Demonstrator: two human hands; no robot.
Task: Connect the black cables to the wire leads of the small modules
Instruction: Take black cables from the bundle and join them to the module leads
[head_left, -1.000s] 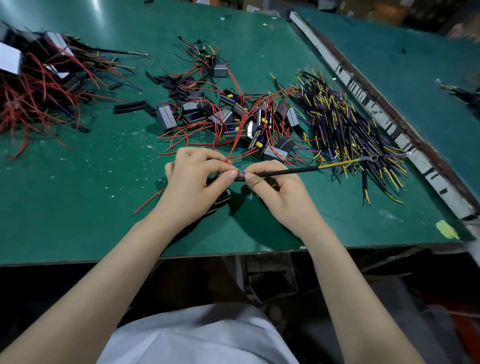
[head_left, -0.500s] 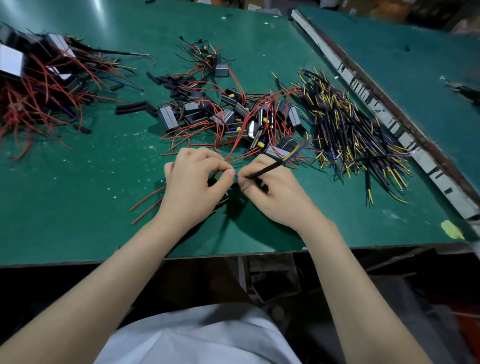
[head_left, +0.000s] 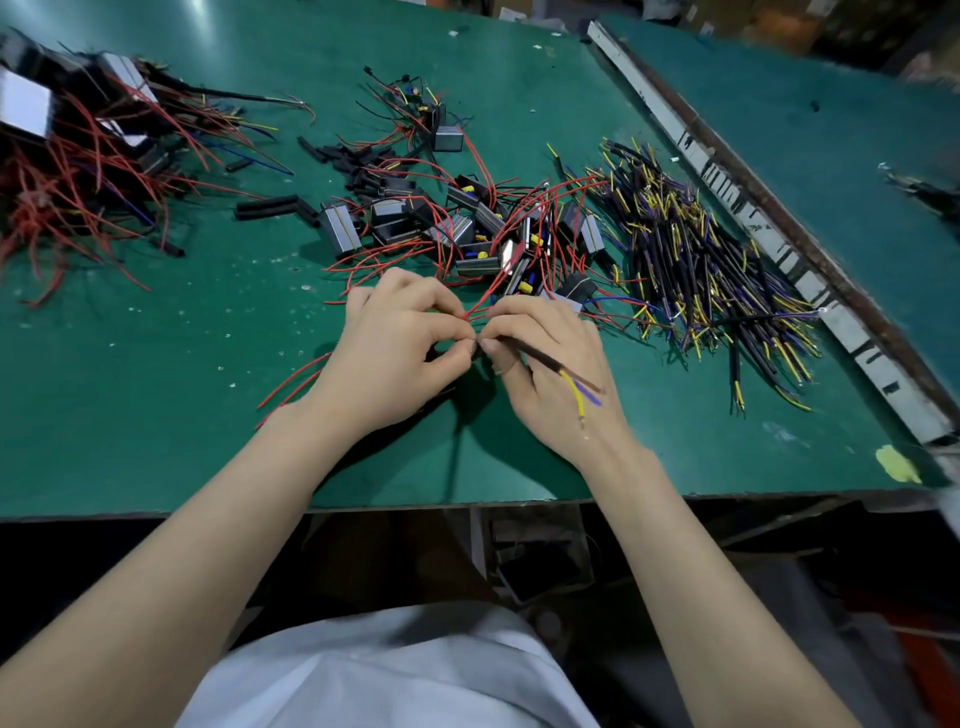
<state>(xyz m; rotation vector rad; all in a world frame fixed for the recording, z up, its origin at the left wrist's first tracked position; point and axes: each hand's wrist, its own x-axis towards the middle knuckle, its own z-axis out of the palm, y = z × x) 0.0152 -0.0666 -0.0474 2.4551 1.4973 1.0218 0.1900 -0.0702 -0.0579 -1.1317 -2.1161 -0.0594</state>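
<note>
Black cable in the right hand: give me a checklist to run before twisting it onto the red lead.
1. Right hand grips the black cable: ok.
2. Left hand pinches a red lead at its fingertips: ok.
3. Cable end and lead end meet between the two hands: cannot tell, the fingertips hide the joint.
4. Cable's far end free, yellow wire and blue wire lying across the back of the right hand: ok.
5. Red lead traced back to one module: cannot tell, it runs into the tangle.
6. Spare cables lie right of the hands on the table: ok.
</note>
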